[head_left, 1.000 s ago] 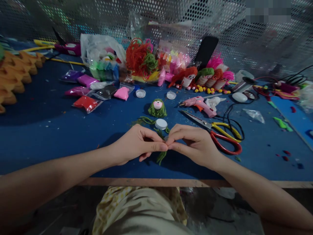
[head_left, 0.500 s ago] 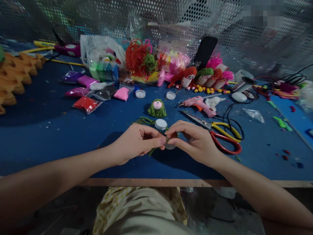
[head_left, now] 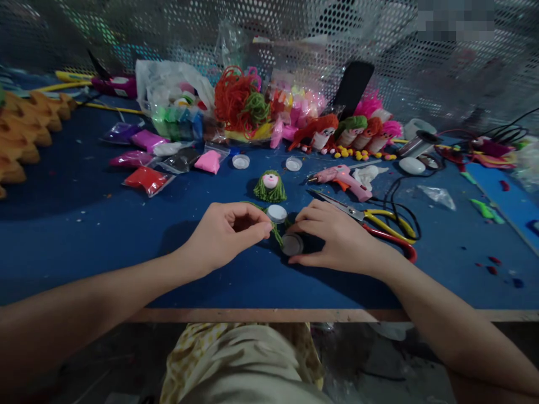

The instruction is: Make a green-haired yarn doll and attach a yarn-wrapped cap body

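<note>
My left hand [head_left: 229,233] pinches green yarn [head_left: 277,233] between thumb and fingertips, and the strands trail to the right. My right hand [head_left: 337,238] has its thumb and fingers around the edge of a small, clear-looking round cap [head_left: 292,244] at table level. Just above the yarn is a white-topped small round container [head_left: 277,213]. Beyond it sits a doll head [head_left: 270,182] with a pink-white face and green yarn hair. Large scissors [head_left: 357,214] with red and yellow handles lie beside my right hand, which partly covers them.
A pink glue gun [head_left: 343,178] lies behind the scissors. Two white caps [head_left: 241,162] rest farther back. Bags of coloured clay [head_left: 147,179] are at left, finished yarn-haired dolls [head_left: 323,133] and an orange yarn pile [head_left: 233,98] at the back. The wooden table edge [head_left: 269,315] runs in front.
My hands have moved apart. The right hand left the yarn and came down around the round cap; the left drew slightly left with the yarn still pinched.
</note>
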Available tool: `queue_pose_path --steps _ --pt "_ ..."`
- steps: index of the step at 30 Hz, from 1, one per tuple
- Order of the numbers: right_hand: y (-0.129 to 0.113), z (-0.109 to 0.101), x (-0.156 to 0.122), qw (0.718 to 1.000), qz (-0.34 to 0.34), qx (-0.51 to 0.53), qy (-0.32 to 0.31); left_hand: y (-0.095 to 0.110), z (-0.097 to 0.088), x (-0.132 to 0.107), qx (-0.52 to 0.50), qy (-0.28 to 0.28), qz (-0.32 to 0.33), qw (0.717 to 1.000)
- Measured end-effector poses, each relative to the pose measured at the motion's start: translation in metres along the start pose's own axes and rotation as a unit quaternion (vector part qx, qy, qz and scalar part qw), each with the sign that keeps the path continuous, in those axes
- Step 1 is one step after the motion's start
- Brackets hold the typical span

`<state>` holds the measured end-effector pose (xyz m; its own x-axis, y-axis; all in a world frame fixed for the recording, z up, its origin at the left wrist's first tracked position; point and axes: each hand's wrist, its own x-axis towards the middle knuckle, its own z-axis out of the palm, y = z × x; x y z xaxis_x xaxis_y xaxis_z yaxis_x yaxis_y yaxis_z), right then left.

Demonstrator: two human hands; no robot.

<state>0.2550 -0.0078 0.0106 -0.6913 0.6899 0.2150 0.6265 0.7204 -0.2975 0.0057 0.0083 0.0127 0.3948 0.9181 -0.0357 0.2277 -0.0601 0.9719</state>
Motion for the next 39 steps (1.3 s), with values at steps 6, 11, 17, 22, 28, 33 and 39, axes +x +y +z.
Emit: queue_pose_path --steps 6,11,17,22,28,33,39 --pt "-0.004 0.003 0.002 0.986 -0.034 0.079 0.141 -0.01 0.0 0.006 -0.08 0.072 -0.025 0.994" --pt "-0.01 0.004 0.002 0.972 0.01 0.112 0.206 -0.011 0.006 0.004 -0.143 -0.045 -0.004 0.989" --pt "-0.013 0.011 0.003 0.97 0.017 0.107 0.216 -0.012 0.009 0.003 -0.186 -0.141 0.046 0.971" --pt "-0.012 0.016 0.002 0.971 0.035 0.088 0.22 -0.016 0.009 0.002 -0.183 -0.153 0.052 0.97" --pt "-0.016 0.016 0.003 0.973 0.065 0.107 0.192 -0.011 0.011 0.001 -0.252 -0.134 0.013 0.958" --pt "-0.008 -0.002 0.0 0.97 0.074 0.067 0.221 -0.006 0.012 0.004 -0.359 -0.109 -0.074 0.924" --pt "0.062 -0.013 -0.018 0.898 0.338 -0.241 0.143 -0.01 0.006 0.011 -0.437 -0.101 -0.141 0.883"
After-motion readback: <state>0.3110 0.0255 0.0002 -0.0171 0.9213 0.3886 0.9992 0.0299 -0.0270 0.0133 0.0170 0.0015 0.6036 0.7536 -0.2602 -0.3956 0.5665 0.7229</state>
